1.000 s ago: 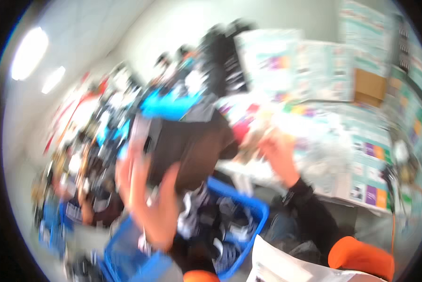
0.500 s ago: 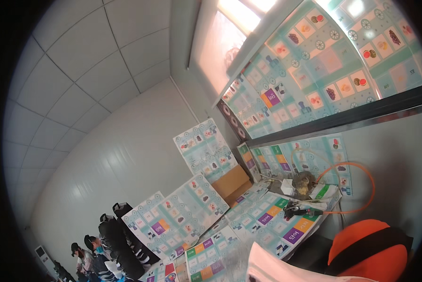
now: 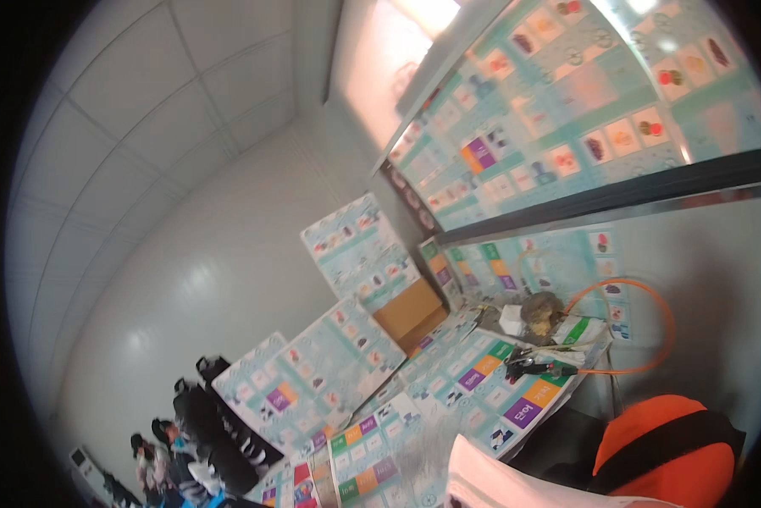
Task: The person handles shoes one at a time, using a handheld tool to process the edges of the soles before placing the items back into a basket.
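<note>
Neither of your hands is in view, so I cannot tell your fingers' state. An orange loop of cable (image 3: 643, 326) hangs by the far edge of the pastel patterned panel surface (image 3: 482, 372).

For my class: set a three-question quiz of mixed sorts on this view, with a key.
1. True or false: one of the person's hands is in view.
2. What colour is the cable loop by the wall? A green, B orange, C black.
3. Fill in: the brown cardboard box stands among pale patterned ____.

Key: 1 false; neither hand shows. 2 B. 3 boards.
</note>
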A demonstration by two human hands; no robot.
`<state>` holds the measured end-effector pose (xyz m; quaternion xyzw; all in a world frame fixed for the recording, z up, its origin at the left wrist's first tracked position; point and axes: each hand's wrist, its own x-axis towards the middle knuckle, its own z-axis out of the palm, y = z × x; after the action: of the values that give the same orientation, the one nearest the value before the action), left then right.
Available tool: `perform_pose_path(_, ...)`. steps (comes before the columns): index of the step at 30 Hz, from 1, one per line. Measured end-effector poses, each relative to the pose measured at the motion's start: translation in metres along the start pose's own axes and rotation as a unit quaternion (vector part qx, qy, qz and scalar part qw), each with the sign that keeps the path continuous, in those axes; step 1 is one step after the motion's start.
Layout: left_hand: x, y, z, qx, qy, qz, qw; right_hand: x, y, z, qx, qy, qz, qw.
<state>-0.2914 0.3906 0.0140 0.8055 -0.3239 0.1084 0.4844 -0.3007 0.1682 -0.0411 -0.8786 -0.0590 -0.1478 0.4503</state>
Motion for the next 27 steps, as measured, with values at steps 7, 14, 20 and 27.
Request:
perform_pose_path(7, -0.047, -0.027, 0.013, 0.022, 0.090, -0.101, 0.991, -0.024, 0.027, 0.015, -0.007, -0.067, 0.022, 0.998)
perform_pose_path(14, -0.078, -0.071, 0.039, 0.129, 0.149, -0.202, 0.959, -0.003, 0.019, -0.009, 0.028, -0.145, -0.182, 0.972)
perform_pose_path(20, -0.118, -0.078, 0.039, 0.186, 0.130, -0.253, 0.940, -0.005, -0.091, -0.087, 0.192, -0.286, -0.505, 0.791)
perform_pose_path(27, -0.100, -0.065, 0.054, 0.169, 0.133, -0.246, 0.945, 0.012, -0.060, -0.083, 0.534, -0.057, -0.227, 0.812)
